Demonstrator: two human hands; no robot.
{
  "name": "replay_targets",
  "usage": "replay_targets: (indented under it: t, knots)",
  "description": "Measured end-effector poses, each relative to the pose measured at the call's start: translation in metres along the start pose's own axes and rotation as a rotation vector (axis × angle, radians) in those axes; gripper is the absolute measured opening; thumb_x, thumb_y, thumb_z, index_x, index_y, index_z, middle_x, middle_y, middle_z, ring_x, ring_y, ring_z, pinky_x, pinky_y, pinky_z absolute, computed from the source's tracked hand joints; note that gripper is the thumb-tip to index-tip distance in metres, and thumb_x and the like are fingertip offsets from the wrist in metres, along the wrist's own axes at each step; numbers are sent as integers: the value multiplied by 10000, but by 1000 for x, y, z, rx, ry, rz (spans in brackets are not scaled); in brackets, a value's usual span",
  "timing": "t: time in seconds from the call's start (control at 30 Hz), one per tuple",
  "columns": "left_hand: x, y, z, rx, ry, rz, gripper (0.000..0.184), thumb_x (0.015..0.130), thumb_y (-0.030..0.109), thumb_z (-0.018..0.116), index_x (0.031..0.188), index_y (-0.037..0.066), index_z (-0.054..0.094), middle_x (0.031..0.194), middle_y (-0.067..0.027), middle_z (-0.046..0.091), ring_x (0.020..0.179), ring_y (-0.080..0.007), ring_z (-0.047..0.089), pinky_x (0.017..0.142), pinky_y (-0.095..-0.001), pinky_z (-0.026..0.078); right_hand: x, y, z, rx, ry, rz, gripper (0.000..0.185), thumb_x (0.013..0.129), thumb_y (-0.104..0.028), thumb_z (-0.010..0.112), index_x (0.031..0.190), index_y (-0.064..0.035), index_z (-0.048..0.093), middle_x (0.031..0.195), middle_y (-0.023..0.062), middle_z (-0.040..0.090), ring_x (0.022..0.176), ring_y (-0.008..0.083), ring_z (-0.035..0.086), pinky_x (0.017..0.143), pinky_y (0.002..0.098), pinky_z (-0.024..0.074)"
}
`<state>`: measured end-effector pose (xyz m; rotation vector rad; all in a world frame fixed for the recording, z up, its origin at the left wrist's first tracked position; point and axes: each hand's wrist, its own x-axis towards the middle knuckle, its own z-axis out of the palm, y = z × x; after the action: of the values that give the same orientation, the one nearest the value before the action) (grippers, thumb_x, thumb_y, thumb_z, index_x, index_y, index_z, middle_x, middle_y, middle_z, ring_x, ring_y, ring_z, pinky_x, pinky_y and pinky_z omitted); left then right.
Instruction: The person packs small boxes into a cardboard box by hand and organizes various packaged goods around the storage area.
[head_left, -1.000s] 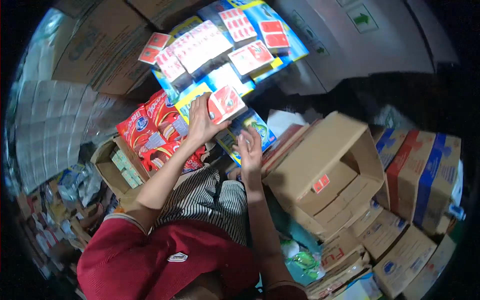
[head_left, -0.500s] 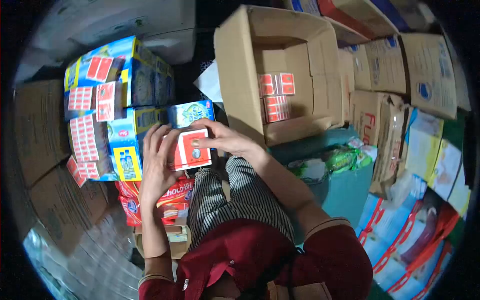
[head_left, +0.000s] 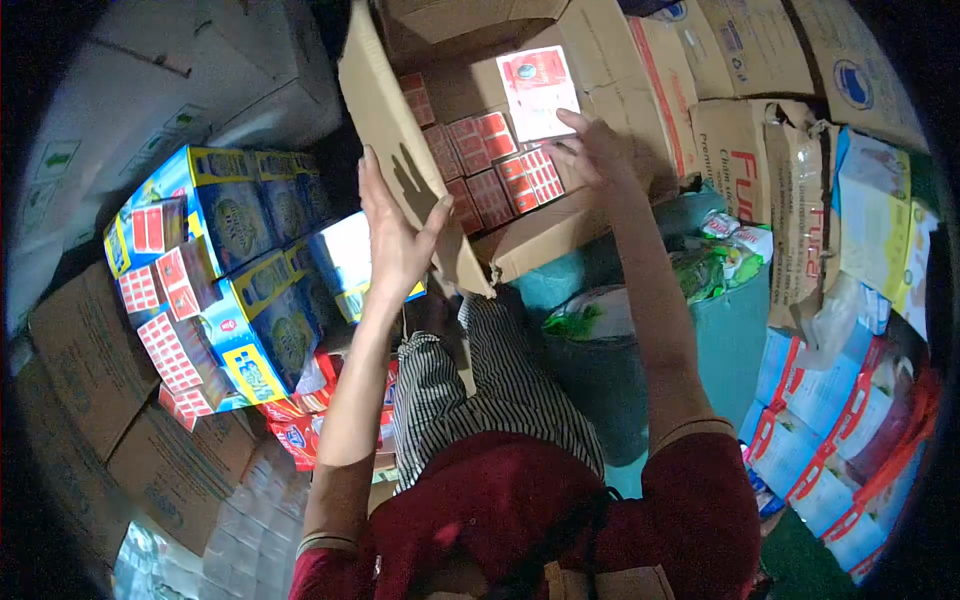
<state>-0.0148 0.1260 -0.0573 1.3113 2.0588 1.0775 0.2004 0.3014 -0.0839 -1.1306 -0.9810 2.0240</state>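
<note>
My right hand [head_left: 600, 152] reaches into the open cardboard carton [head_left: 605, 75] and pinches the lower right corner of a red-and-white box [head_left: 540, 95]. The box lies tilted over several small red boxes [head_left: 485, 185] on the carton's floor. Its underside is hidden. My left hand [head_left: 395, 235] is open at the carton's left flap [head_left: 400, 120], thumb apart from the stretched fingers, and casts a shadow on the cardboard.
At the left, blue-and-yellow packs [head_left: 270, 310] stand stacked with red boxes [head_left: 172, 350] along their side. Teal bundles [head_left: 610, 375] lie right of my legs. Brown cartons [head_left: 735, 160] and blue-and-white packs [head_left: 815, 400] line the right side.
My hands have parted and moved up from my lap to the carton. The red-and-white box has gone from between both hands into the carton with my right hand. The view has shifted.
</note>
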Motion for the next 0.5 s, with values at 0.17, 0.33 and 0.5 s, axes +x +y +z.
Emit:
replay_targets:
  t: [0.17,0.33,0.5]
  knots:
    - [-5,-17,63,55,-68,-76,905,719,52,603,1369,-80,-13,1402,-317,125,1321,-421,137,1095,-416,142,48,96,-106,-39,22,29,524,780,-267,663,1211,-49,461,1002,87,552,937,206,544,797,301,467]
    - [-4,-15,69,26,-64,-64,901,664,-26,525,1369,-82,-33,1417,-314,52,1340,-418,59,1107,-409,92,95,147,-114,-179,313,319,508,766,-265,677,1187,-57,482,972,78,561,888,191,546,769,297,471]
    - [-2,-12,71,21,-92,-97,918,648,-50,514,1367,-81,-57,1424,-308,31,1340,-422,49,1107,-408,85,118,169,-108,-281,368,402,509,758,-248,685,1185,-61,481,968,72,562,869,186,543,765,304,473]
